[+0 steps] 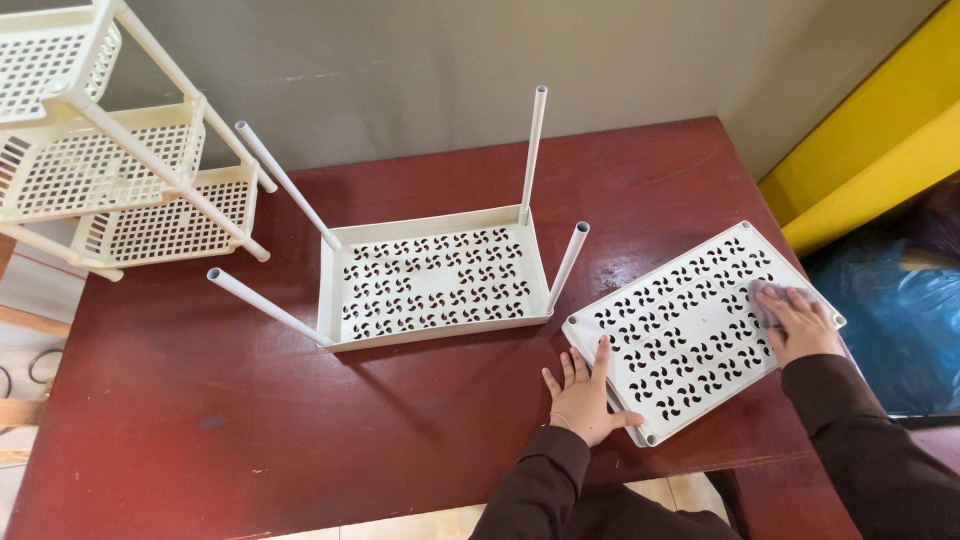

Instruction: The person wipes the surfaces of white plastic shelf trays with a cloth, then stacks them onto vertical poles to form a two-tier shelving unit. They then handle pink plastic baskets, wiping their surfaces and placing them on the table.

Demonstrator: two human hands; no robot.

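Cream perforated shelf panel point(690, 330) flat on red table point(200, 420) btwn hands, R hand point(800, 325) pressing grey cloth point(765, 300) onto its far corner, L hand point(585, 395) open, flat on near edge, w/ upturned shelf tray w/ four poles point(435, 280) just left of L hand, basket rack point(110, 150) further left.

Two hands are in view: one left hand point(585, 398) and one right hand point(800, 325). One grey cloth point(768, 298) is present. Two loose cream perforated shelf trays: one flat tray point(690, 335) and one tray with poles point(435, 285). Four white poles point(533, 150) stand in the latter's corners. One assembled cream rack point(110, 170) shows three basket tiers. One dark red table point(250, 430) bears them all.
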